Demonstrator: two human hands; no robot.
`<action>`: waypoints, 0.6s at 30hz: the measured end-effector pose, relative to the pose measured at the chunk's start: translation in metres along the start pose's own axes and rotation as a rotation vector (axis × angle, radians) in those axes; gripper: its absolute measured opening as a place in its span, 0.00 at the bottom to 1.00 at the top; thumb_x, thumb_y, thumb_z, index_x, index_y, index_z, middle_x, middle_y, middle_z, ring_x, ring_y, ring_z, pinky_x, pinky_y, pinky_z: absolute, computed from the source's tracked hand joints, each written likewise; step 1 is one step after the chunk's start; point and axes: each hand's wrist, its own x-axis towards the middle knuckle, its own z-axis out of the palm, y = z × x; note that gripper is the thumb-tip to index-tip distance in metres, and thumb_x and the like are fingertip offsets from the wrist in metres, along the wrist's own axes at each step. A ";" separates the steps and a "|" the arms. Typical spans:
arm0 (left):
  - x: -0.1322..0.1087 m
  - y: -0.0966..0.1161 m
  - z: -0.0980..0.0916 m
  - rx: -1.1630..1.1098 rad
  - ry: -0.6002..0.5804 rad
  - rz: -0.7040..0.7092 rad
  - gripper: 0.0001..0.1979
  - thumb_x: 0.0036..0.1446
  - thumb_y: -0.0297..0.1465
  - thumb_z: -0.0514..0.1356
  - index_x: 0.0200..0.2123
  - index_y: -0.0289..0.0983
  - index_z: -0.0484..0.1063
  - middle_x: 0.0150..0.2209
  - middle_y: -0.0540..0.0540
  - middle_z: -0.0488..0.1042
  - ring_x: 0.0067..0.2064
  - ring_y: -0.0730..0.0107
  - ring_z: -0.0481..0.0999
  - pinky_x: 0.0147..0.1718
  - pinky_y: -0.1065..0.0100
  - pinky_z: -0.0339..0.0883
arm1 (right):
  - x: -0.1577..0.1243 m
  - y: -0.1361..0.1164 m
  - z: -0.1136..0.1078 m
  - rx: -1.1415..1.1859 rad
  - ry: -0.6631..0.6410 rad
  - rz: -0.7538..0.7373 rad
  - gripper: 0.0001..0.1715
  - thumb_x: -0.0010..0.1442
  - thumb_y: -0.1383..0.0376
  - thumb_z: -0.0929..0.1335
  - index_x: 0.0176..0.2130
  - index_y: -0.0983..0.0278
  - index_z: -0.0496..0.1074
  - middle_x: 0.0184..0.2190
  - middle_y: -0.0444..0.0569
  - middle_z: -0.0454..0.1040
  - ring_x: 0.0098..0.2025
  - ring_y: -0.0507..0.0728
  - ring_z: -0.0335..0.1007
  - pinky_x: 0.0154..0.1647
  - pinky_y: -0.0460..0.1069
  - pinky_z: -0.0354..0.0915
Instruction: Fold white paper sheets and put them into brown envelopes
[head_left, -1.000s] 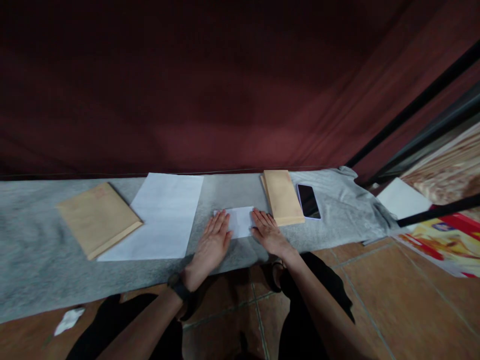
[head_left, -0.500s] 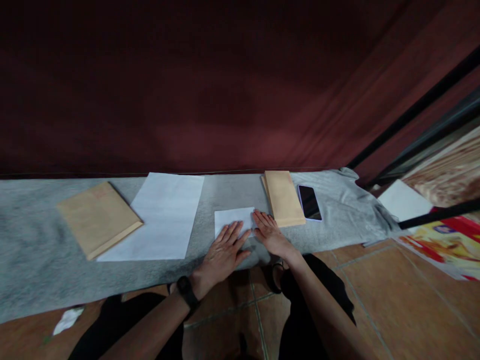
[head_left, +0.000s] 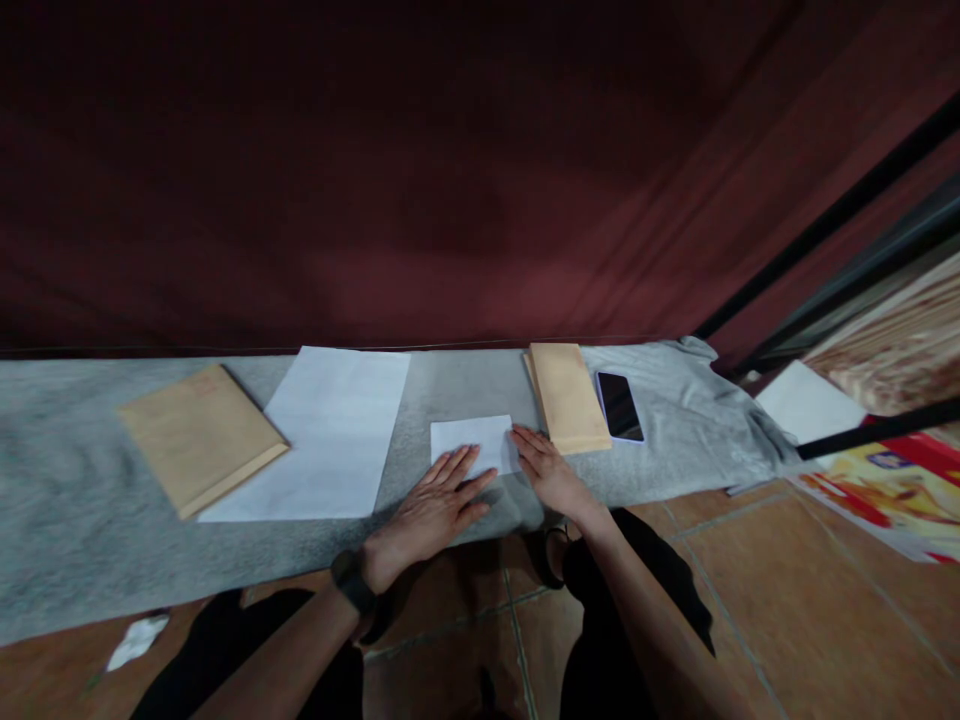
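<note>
While dark red backdrop [head_left: 480,200] and tiled floor [head_left: 817,590] frame the grey cloth-covered surface [head_left: 60,530], left hand [head_left: 435,508] lies flat, fingers slightly spread, right hand [head_left: 553,477] extended, fingers together, at right edge of small white paper [head_left: 471,431] lying mid-surface under left fingertips.

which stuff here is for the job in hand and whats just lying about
Likely the job:
small white paper, touched by left hand and right hand
perhaps large white sheet, left brown envelope, right brown envelopes

Probably just lying about:
smartphone
white scrap
printed packaging
</note>
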 end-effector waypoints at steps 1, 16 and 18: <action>0.000 0.000 0.000 0.003 0.001 0.001 0.26 0.71 0.47 0.49 0.69 0.51 0.59 0.74 0.45 0.53 0.74 0.57 0.52 0.69 0.51 0.53 | 0.001 -0.004 -0.002 0.005 0.013 0.000 0.29 0.71 0.66 0.59 0.69 0.64 0.62 0.69 0.55 0.62 0.71 0.58 0.56 0.71 0.60 0.57; 0.038 0.025 0.004 0.006 0.121 -0.092 0.29 0.74 0.41 0.43 0.69 0.29 0.56 0.69 0.33 0.61 0.71 0.58 0.60 0.68 0.53 0.56 | 0.002 -0.024 0.006 0.067 0.041 -0.038 0.31 0.63 0.73 0.63 0.65 0.65 0.66 0.66 0.58 0.66 0.69 0.61 0.60 0.70 0.62 0.59; 0.046 0.032 0.009 0.009 0.129 -0.093 0.30 0.73 0.40 0.44 0.70 0.28 0.53 0.70 0.32 0.59 0.72 0.56 0.58 0.68 0.52 0.54 | 0.002 -0.024 0.008 0.085 0.068 -0.004 0.36 0.57 0.77 0.63 0.64 0.67 0.66 0.65 0.60 0.67 0.68 0.62 0.61 0.69 0.62 0.60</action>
